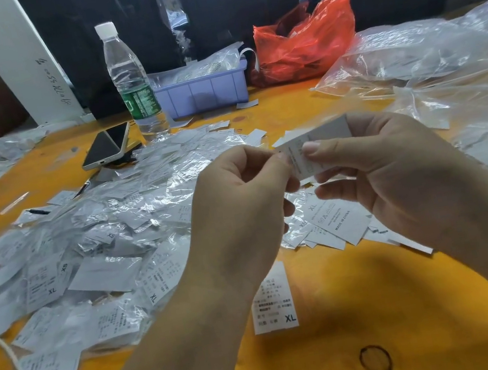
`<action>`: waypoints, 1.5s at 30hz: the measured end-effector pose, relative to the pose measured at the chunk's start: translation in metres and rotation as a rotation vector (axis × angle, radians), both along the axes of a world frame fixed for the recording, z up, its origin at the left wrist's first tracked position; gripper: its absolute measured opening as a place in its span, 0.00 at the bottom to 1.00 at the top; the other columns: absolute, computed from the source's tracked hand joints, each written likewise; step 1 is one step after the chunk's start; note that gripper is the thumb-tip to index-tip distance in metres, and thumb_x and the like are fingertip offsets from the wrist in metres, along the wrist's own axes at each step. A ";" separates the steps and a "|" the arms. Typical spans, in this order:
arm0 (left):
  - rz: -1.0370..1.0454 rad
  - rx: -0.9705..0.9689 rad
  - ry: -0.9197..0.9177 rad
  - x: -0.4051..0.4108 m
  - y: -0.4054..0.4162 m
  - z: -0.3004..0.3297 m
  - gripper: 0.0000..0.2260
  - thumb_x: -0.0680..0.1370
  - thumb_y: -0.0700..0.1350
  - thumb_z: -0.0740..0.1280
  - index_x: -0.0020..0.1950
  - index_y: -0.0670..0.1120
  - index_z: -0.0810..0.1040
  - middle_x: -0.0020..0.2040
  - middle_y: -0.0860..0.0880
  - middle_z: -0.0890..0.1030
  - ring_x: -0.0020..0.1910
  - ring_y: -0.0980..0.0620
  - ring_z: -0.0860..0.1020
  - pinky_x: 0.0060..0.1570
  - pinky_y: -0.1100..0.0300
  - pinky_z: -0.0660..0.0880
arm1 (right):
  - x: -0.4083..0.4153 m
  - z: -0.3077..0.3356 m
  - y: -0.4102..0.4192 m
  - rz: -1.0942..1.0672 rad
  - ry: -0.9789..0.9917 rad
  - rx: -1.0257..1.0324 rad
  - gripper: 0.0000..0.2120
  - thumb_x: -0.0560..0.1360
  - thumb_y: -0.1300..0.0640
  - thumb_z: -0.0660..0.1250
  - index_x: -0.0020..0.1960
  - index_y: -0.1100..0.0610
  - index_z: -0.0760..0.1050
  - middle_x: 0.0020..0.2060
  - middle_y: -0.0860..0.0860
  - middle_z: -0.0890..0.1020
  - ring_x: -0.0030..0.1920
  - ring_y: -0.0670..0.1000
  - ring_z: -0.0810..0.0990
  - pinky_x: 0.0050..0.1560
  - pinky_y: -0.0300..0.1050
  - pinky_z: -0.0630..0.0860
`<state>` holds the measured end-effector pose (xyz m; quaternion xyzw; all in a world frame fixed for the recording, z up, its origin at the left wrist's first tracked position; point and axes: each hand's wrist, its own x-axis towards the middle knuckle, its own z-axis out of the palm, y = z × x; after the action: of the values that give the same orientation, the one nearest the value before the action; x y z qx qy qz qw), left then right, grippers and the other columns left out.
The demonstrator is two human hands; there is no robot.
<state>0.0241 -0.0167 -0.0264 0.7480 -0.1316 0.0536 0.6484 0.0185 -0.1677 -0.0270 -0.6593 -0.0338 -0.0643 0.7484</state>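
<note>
Pinches label (325, 133) from both sides: left grip (239, 205) closed on its left edge with thumb and forefinger, right grip (398, 180) closed on its right part, thumb laid flat across the printed face. Holds it lifted off the surface (372, 309), between the two grips. Runs with long axis across from left grip to right grip, rising a little toward the right; printed face turned to the camera, print too blurred to read.

Directly beneath right grip, lying flat: stack (340, 223) of more labels, top one marked XL. Just under left grip's wrist: single XL label (276, 303). Left of left grip: pile (99, 243) of labels in clear film. Beyond left grip: phone (106, 148), bottle (133, 83), tray (203, 92). Beyond both grips: red bag (305, 40). Right of right grip: clear bags (426, 61).
</note>
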 end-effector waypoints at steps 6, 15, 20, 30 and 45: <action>0.071 0.009 0.024 0.004 0.001 -0.001 0.07 0.78 0.44 0.67 0.41 0.47 0.81 0.31 0.52 0.82 0.27 0.58 0.76 0.26 0.68 0.70 | 0.000 0.003 -0.002 -0.020 -0.005 0.018 0.09 0.63 0.55 0.72 0.43 0.57 0.80 0.36 0.53 0.84 0.37 0.49 0.79 0.35 0.39 0.77; 0.024 0.035 -0.041 0.002 -0.001 -0.002 0.07 0.78 0.43 0.68 0.40 0.46 0.80 0.30 0.52 0.81 0.26 0.60 0.75 0.25 0.70 0.68 | -0.001 0.000 0.002 0.009 0.011 0.023 0.12 0.60 0.57 0.73 0.43 0.57 0.80 0.32 0.51 0.82 0.34 0.48 0.79 0.33 0.40 0.78; -0.025 0.019 -0.050 0.002 0.001 -0.002 0.06 0.79 0.43 0.68 0.42 0.46 0.81 0.30 0.52 0.81 0.26 0.59 0.75 0.25 0.70 0.69 | -0.002 -0.001 0.001 0.029 0.025 0.002 0.13 0.59 0.57 0.73 0.43 0.58 0.81 0.32 0.50 0.82 0.34 0.47 0.80 0.33 0.40 0.78; -0.021 -0.064 0.091 0.011 0.006 -0.001 0.08 0.77 0.41 0.68 0.38 0.47 0.81 0.28 0.52 0.78 0.24 0.56 0.71 0.25 0.66 0.68 | 0.000 0.011 -0.006 0.065 0.128 0.011 0.11 0.62 0.55 0.71 0.43 0.58 0.79 0.36 0.55 0.83 0.38 0.51 0.80 0.33 0.41 0.79; 0.103 0.276 0.065 0.022 0.015 -0.002 0.07 0.75 0.45 0.69 0.38 0.46 0.80 0.28 0.56 0.76 0.27 0.58 0.72 0.27 0.62 0.69 | 0.007 0.005 -0.013 -0.108 0.004 -0.531 0.07 0.74 0.66 0.67 0.51 0.57 0.78 0.37 0.52 0.83 0.36 0.51 0.81 0.41 0.52 0.82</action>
<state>0.0458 -0.0019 -0.0283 0.8372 -0.0781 0.0441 0.5395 0.0251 -0.1806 -0.0219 -0.8333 -0.0128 -0.0915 0.5450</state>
